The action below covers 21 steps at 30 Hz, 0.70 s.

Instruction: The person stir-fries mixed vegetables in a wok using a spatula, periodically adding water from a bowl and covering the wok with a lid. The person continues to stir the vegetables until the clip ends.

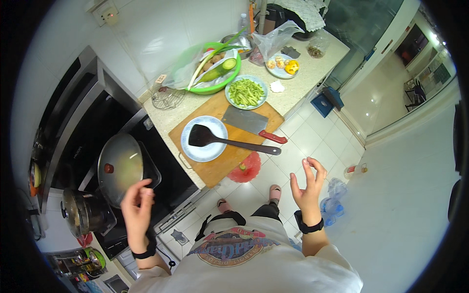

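My left hand (138,205) is raised in front of the stove, by the near edge of a glass-lidded wok (119,172). Nothing shows in its loosely curled fingers, and the thumb stands apart from them. The lid is fogged and has a reddish-brown knob (109,168). My right hand (310,183) hovers over the floor at the right, empty, with fingers spread. Between the hands, a black spatula (234,141) lies across a white plate (205,154) on the wooden cutting board (210,174). Behind it rests a cleaver (246,119) with a red handle.
A plate of shredded green vegetable (246,92) overlaps the board's far edge. Behind stand a green basin (210,89) of vegetables and a plate (282,73) with yellow pepper. A lidded pot (86,212) is on the stove. A red basin (253,170) sits below the counter.
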### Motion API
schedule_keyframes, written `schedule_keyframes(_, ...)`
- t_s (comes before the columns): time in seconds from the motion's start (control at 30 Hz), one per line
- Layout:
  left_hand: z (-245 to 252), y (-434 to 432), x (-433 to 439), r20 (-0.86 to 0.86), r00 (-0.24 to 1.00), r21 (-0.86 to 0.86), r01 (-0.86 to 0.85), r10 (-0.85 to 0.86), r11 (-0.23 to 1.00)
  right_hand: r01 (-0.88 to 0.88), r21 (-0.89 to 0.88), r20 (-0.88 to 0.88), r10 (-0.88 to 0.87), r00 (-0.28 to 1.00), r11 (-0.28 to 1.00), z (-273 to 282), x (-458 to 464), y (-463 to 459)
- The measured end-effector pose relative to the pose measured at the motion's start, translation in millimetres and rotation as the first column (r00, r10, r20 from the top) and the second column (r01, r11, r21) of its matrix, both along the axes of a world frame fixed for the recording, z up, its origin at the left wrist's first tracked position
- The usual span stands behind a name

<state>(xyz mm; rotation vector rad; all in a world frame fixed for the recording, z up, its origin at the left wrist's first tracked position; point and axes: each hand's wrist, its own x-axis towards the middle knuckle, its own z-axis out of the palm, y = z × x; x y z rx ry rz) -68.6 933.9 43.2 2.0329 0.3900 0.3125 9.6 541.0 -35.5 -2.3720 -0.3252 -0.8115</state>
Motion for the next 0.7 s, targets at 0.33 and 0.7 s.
schedule_keyframes(0.33, -20.0, -221.7, 81.3, 0.001, 0.927, 0.021, 0.374, -0.374, 0.927, -0.016, 0.005, -0.011, 0.016, 1.0, 1.0, -0.6, 56.6, -166.2)
schedule_keyframes(0.7, -13.6, -339.5, 162.1, -0.047, 0.874, -0.002, 0.484, -0.483, 0.875, -0.101, 0.131, -0.135, 0.119, 0.984, 0.986, 1.7, 144.4, -270.3)
